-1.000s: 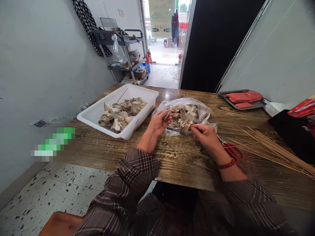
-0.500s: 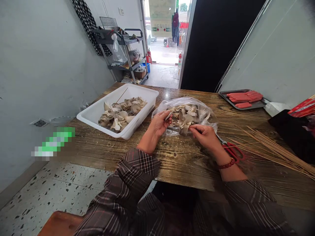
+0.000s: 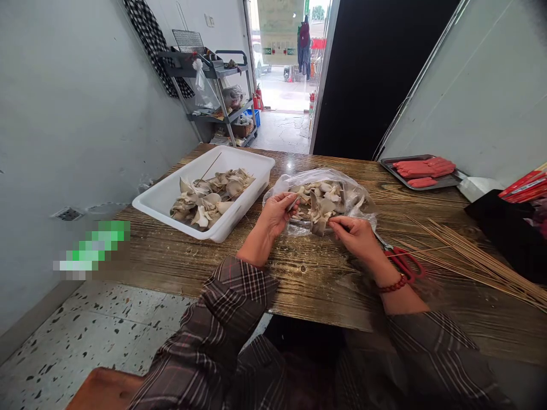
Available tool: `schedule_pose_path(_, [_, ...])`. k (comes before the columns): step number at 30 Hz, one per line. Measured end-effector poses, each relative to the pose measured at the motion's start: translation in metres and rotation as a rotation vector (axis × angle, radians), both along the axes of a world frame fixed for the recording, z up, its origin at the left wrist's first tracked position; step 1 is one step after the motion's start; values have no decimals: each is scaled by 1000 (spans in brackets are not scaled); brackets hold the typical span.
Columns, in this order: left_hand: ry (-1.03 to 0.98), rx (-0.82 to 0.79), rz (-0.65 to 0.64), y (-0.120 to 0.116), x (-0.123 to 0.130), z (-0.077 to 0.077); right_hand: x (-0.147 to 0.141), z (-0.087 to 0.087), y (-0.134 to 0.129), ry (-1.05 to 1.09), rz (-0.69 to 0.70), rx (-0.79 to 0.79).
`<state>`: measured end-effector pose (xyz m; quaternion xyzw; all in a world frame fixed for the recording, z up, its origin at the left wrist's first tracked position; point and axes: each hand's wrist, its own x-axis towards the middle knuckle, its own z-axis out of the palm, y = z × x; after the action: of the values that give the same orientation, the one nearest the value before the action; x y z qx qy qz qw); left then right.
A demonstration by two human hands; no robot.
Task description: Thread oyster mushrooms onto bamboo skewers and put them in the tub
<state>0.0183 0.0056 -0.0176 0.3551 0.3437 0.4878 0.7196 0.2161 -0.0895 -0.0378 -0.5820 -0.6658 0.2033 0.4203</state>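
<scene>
Mushroom clump [image 3: 320,210] at near side of clear bag [image 3: 356,196]. Right hand [image 3: 354,234], its 4 o'clock, pinches its edge; left hand [image 3: 277,213], 9 o'clock, pinches small greyish piece [image 3: 293,203]. White tub [image 3: 245,205] 9 o'clock, red-handled scissors [image 3: 397,251] and skewers [image 3: 478,255] 4ish, tray [image 3: 447,182] 2.

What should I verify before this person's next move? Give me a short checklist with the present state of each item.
1. Left hand pinching a small mushroom piece: ok.
2. Right hand gripping the near end of the mushroom clump: ok.
3. Skewer inside that clump: cannot tell, hidden by mushrooms and fingers.
4. White tub apart from both hands: ok.
5. Scissors well clear of the right forearm: not ok, they lie close beside it.
6. Loose skewers gathered neatly: not ok, they fan out across the table.
</scene>
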Motion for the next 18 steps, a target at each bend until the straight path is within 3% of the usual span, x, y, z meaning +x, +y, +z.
schedule_pose_path(18, [41,210,-46,-4,2,-1,-1,-1,3,199,33,-96])
